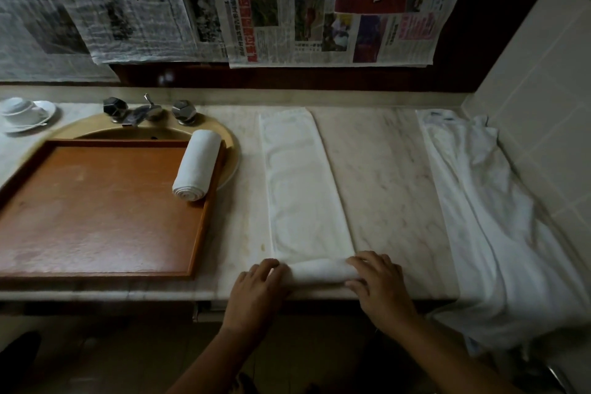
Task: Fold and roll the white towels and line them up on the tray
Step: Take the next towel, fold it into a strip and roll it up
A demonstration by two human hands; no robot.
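Your folded towel [303, 182] lies as a long white strip running away from you on the marble surface [383, 176], its near end wound into a small roll [319, 270] at the front edge. A finished rolled towel [197, 165] rests along the right rim of the brown tray [96, 208]. Unfolded white towels [486, 217] lie heaped at the far right.

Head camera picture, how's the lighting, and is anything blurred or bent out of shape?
Head view: dim overall, darkest under the counter and in the corners; the newspapers at top are soft and blurred; wide-angle bending curves the counter edge and the tray; both hands, left hand and right hand, and the towel read clearly, with no glare.
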